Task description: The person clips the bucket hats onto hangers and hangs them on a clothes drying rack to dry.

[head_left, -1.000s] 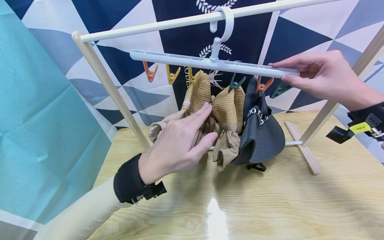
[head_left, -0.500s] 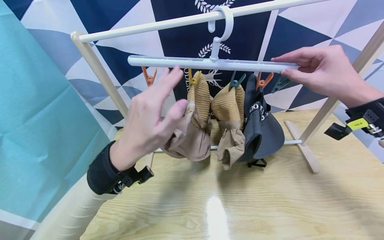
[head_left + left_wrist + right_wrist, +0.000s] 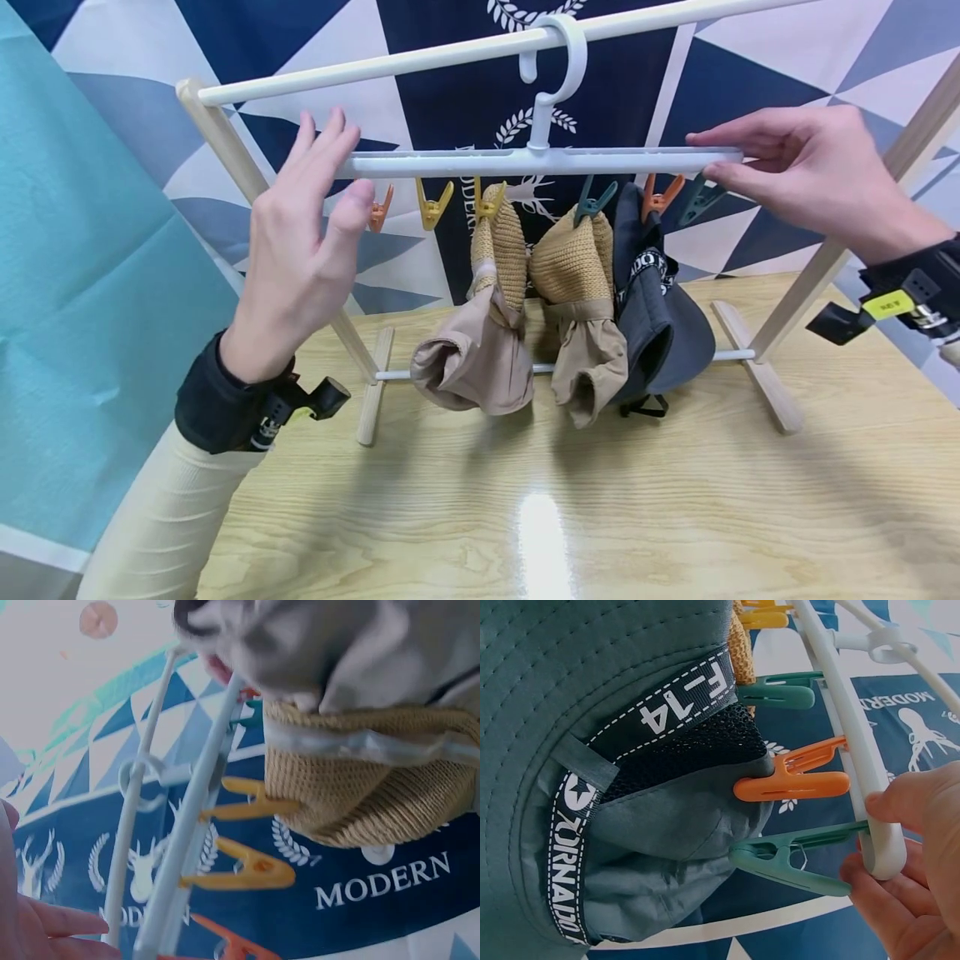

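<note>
A white clip hanger (image 3: 465, 163) hangs by its hook from the rack's top rod. My right hand (image 3: 817, 171) pinches its right end, thumb on the near side and fingers behind. My left hand (image 3: 300, 242) is at the left end, fingers straight and thumb apart, overlapping the bar there. In the left wrist view, straight fingers (image 3: 67, 922) show beside the bar. A yellow clip (image 3: 489, 200) and a teal clip (image 3: 592, 204) hold tan knitted pieces with beige cloth (image 3: 480, 350). An orange clip (image 3: 795, 780) grips a dark grey cap (image 3: 667, 333) with a lettered band.
The white top rod (image 3: 375, 73) rests on wooden side posts (image 3: 225, 142) above a wood-grain table (image 3: 420, 508). An unloaded yellow clip (image 3: 433, 206), orange clip (image 3: 380, 210) and teal clip (image 3: 701, 200) hang along the bar. Patterned cloth (image 3: 787, 50) stands behind.
My left hand has moved left and up from the tan pieces to the hanger's left end. The bar has swung level, and the tan pieces shifted. My right hand keeps its hold.
</note>
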Tool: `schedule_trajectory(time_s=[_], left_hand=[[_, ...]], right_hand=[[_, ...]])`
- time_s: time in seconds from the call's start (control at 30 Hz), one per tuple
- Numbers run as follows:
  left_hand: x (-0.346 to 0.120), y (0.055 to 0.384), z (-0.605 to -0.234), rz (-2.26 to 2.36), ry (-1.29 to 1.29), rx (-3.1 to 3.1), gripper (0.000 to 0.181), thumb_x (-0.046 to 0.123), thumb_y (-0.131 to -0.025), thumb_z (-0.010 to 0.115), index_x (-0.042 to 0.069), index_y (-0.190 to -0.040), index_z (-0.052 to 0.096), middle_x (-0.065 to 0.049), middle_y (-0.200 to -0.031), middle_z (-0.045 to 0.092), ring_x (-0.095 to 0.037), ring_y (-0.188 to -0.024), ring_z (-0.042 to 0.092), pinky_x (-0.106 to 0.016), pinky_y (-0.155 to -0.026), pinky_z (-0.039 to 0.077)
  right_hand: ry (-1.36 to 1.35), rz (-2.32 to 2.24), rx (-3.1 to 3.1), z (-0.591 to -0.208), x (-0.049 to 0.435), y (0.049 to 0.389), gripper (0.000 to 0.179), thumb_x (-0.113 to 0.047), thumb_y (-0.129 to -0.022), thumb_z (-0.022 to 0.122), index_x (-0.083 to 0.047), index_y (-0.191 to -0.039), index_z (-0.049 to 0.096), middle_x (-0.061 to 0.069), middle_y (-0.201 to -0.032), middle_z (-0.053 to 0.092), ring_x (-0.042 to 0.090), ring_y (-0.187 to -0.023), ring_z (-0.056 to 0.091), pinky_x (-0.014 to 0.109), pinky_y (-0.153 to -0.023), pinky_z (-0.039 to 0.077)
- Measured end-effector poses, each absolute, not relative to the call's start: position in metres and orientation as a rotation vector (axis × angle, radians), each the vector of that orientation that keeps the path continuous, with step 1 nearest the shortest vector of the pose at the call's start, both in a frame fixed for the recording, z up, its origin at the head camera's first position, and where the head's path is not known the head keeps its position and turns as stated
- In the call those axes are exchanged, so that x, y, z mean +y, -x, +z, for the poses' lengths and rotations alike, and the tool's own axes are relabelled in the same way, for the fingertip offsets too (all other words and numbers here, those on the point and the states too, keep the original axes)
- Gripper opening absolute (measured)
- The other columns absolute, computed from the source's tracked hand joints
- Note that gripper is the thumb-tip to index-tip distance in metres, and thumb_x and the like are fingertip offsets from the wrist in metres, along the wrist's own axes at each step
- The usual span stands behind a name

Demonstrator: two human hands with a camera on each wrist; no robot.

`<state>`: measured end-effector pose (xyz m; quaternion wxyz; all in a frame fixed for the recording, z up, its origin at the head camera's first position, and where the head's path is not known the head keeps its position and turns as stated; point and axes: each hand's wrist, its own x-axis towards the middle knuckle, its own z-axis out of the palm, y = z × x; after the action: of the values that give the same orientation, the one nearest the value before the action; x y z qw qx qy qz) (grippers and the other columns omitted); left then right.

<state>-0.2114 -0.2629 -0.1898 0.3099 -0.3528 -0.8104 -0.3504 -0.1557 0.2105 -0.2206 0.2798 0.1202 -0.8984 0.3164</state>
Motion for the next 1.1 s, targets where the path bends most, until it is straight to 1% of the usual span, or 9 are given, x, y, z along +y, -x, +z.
schedule_trajectory(time_s=[0.17, 0.3, 0.47, 0.57, 0.73, 0.83, 0.9, 1.0, 1.1], left_hand=[[-0.268, 0.218, -0.193, -0.961, 0.892, -2.236, 0.072, 0.052, -0.114, 0.044, 0.004, -0.166, 0.053, -0.013, -0.179, 0.044, -0.029, -0.175, 0.03, -0.049, -0.145, 0.025], [-0.266, 0.22, -0.195, -0.948, 0.88, -2.319, 0.069, 0.044, -0.114, 0.045, 0.004, -0.169, 0.048, -0.012, -0.184, 0.035, -0.026, -0.177, 0.024, -0.046, -0.145, 0.022], [-0.264, 0.223, -0.198, -0.944, 0.877, -2.361, 0.07, 0.046, -0.115, 0.044, 0.004, -0.17, 0.045, -0.011, -0.185, 0.03, -0.024, -0.177, 0.02, -0.045, -0.146, 0.02], [-0.263, 0.226, -0.202, -0.955, 0.88, -2.359, 0.07, 0.046, -0.115, 0.044, 0.003, -0.17, 0.045, -0.012, -0.186, 0.029, -0.027, -0.178, 0.02, -0.045, -0.146, 0.019], [-0.26, 0.233, -0.209, -0.968, 0.894, -2.359, 0.072, 0.048, -0.114, 0.042, 0.003, -0.17, 0.045, -0.012, -0.186, 0.027, -0.029, -0.178, 0.02, -0.047, -0.146, 0.019], [-0.259, 0.235, -0.212, -0.965, 0.907, -2.362, 0.075, 0.054, -0.115, 0.04, 0.003, -0.171, 0.044, -0.012, -0.187, 0.025, -0.03, -0.178, 0.018, -0.048, -0.147, 0.017], [-0.258, 0.235, -0.214, -0.97, 0.915, -2.361, 0.079, 0.058, -0.116, 0.038, 0.002, -0.171, 0.043, -0.013, -0.187, 0.024, -0.031, -0.178, 0.017, -0.049, -0.147, 0.016], [-0.255, 0.236, -0.217, -0.977, 0.926, -2.363, 0.086, 0.066, -0.115, 0.035, 0.002, -0.171, 0.042, -0.014, -0.187, 0.023, -0.03, -0.179, 0.015, -0.05, -0.147, 0.015], [-0.254, 0.235, -0.219, -0.976, 0.934, -2.371, 0.094, 0.076, -0.113, 0.032, 0.003, -0.172, 0.041, -0.013, -0.188, 0.022, -0.029, -0.179, 0.014, -0.051, -0.147, 0.013]], right_hand=[[-0.313, 0.834, -2.393, -0.221, 0.211, 0.156, 0.037, -0.005, -0.105, 0.077, -0.01, -0.142, 0.079, -0.044, -0.114, 0.069, -0.026, -0.097, 0.069, -0.004, -0.083, 0.05], [-0.309, 0.859, -2.361, -0.22, 0.212, 0.156, 0.037, -0.002, -0.105, 0.077, -0.013, -0.14, 0.08, -0.041, -0.119, 0.072, -0.025, -0.098, 0.07, -0.004, -0.086, 0.05], [-0.31, 0.874, -2.343, -0.218, 0.213, 0.156, 0.039, 0.002, -0.103, 0.077, -0.013, -0.139, 0.081, -0.043, -0.122, 0.072, -0.023, -0.096, 0.071, -0.005, -0.087, 0.049], [-0.308, 0.867, -2.337, -0.216, 0.213, 0.155, 0.038, 0.002, -0.104, 0.076, -0.01, -0.139, 0.08, -0.045, -0.122, 0.07, -0.024, -0.096, 0.071, -0.005, -0.087, 0.049], [-0.301, 0.883, -2.307, -0.215, 0.214, 0.154, 0.035, 0.002, -0.105, 0.074, -0.008, -0.139, 0.08, -0.044, -0.126, 0.071, -0.025, -0.101, 0.07, -0.005, -0.086, 0.048], [-0.294, 0.884, -2.289, -0.214, 0.215, 0.152, 0.035, 0.001, -0.106, 0.074, -0.009, -0.139, 0.08, -0.043, -0.127, 0.072, -0.024, -0.1, 0.071, -0.003, -0.081, 0.048], [-0.285, 0.888, -2.281, -0.214, 0.216, 0.151, 0.035, 0.0, -0.106, 0.074, -0.011, -0.139, 0.08, -0.043, -0.126, 0.072, -0.021, -0.094, 0.071, 0.0, -0.074, 0.046], [-0.274, 0.922, -2.274, -0.213, 0.218, 0.15, 0.035, -0.001, -0.106, 0.074, -0.011, -0.139, 0.08, -0.04, -0.129, 0.073, -0.019, -0.094, 0.072, 0.0, -0.074, 0.046], [-0.271, 0.984, -2.259, -0.211, 0.219, 0.148, 0.035, 0.0, -0.106, 0.073, -0.008, -0.139, 0.079, -0.034, -0.133, 0.076, -0.021, -0.1, 0.073, -0.003, -0.081, 0.049]])
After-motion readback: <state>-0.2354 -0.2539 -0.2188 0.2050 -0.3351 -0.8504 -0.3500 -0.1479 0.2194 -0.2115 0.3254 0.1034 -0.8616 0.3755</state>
